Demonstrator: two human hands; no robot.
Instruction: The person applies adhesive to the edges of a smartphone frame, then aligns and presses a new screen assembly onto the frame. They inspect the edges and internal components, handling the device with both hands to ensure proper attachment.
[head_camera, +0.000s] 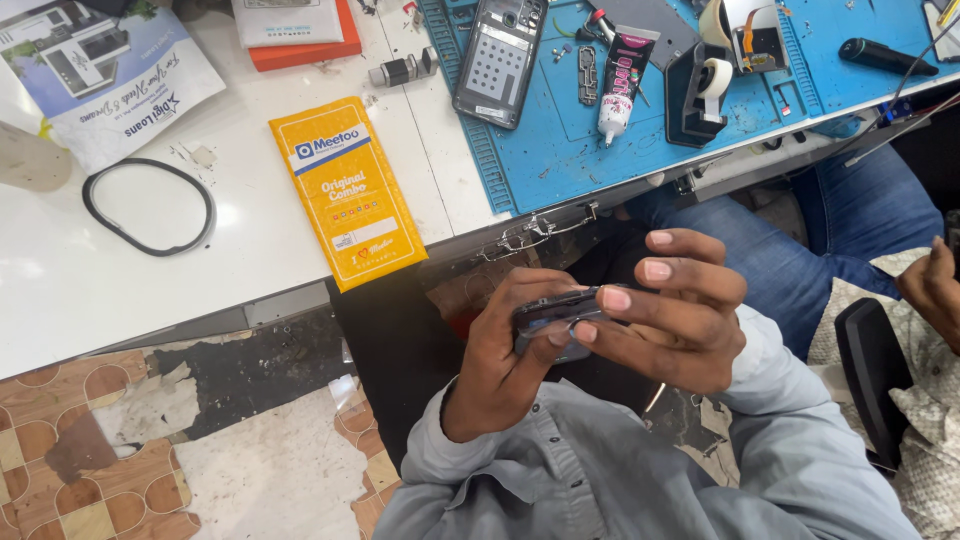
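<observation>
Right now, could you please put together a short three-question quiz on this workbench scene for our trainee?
1. True or false: both hands grip the dark phone.
2. What lies at the white table's near edge? A) yellow packet B) scissors C) mug
3. Which object stands right of the glue tube on the blue mat?

Key:
1. True: left hand, right hand.
2. A, the yellow packet.
3. The black tape dispenser.

Left hand (500, 360): raised before the chest, fingers (560, 335) curled shut.
Right hand (680, 320): meets it, fingers pinching.
</observation>
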